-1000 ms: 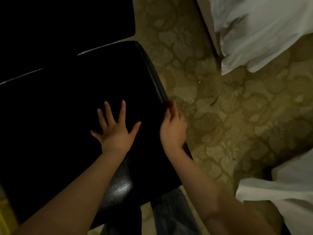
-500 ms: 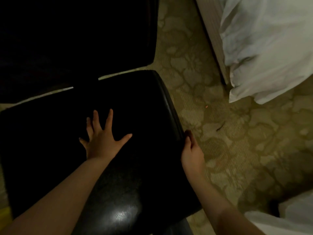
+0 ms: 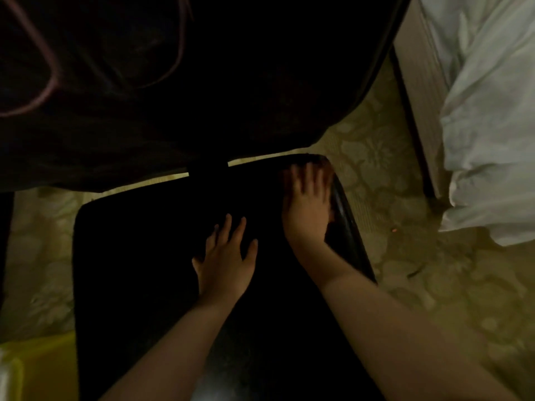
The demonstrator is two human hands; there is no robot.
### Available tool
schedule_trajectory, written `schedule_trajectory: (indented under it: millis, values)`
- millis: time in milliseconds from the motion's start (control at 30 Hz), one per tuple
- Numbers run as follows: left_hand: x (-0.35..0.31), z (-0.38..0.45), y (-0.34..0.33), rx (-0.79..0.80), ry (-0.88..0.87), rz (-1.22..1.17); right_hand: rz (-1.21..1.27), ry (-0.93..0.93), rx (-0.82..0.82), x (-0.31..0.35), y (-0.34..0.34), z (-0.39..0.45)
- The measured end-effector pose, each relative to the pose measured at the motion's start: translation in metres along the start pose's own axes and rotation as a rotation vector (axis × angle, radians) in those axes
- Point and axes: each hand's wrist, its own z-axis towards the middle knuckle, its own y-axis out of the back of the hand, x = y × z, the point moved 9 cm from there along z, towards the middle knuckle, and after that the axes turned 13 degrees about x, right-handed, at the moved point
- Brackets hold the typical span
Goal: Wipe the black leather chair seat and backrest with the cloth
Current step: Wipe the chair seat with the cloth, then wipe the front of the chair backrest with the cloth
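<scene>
Black leather chair seat (image 3: 139, 270) filled the lower middle, with its backrest (image 3: 202, 82) up at 12 o'clock. Left hand (image 3: 224, 260) lay flat on the seat, fingers spread, holding nothing. Right hand (image 3: 308, 206) was blurred at the seat's 1 o'clock corner, fingers straight. Couldn't make out any cloth.

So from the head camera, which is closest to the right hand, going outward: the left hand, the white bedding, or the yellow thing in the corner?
1. Left hand, just beside it on the seat.
2. White bedding, off to the right.
3. Yellow thing, bottom-left corner, farthest.
</scene>
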Motion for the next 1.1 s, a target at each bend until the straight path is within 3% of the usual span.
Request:
schedule_trajectory:
  millis: [100,167,333,533,633,733,833,933,1100]
  values:
    - [0.005,-0.007,0.025,0.032,-0.016,-0.04,-0.041,0.241,0.052,0.056,-0.024,-0.052]
    - [0.005,-0.02,0.054,-0.021,-0.034,-0.04,0.084,0.321,0.13,0.077,-0.031,-0.072]
    - [-0.013,-0.065,0.146,-0.229,-0.129,-0.045,1.118,-0.021,0.212,0.082,0.044,-0.094]
    - [-0.039,-0.143,0.25,-0.595,-0.378,-0.203,1.765,-0.131,0.103,0.118,0.155,-0.103]
    - [-0.047,-0.192,0.296,-0.749,-0.539,-0.159,1.942,-0.055,-0.091,0.141,0.213,-0.119]
    - [-0.045,-0.232,0.348,-0.851,-0.643,-0.099,1.857,0.051,-0.455,0.165,0.287,-0.139]
    - [-0.044,-0.26,0.406,-0.99,-0.674,-0.031,1.584,0.252,-0.714,0.208,0.353,-0.138]
    - [-0.038,-0.285,0.463,-1.142,-0.666,0.004,1.284,0.409,-0.849,0.276,0.395,-0.119]
    - [-0.039,-0.288,0.519,-1.149,-0.608,0.084,0.757,0.299,-0.932,0.347,0.386,-0.094]
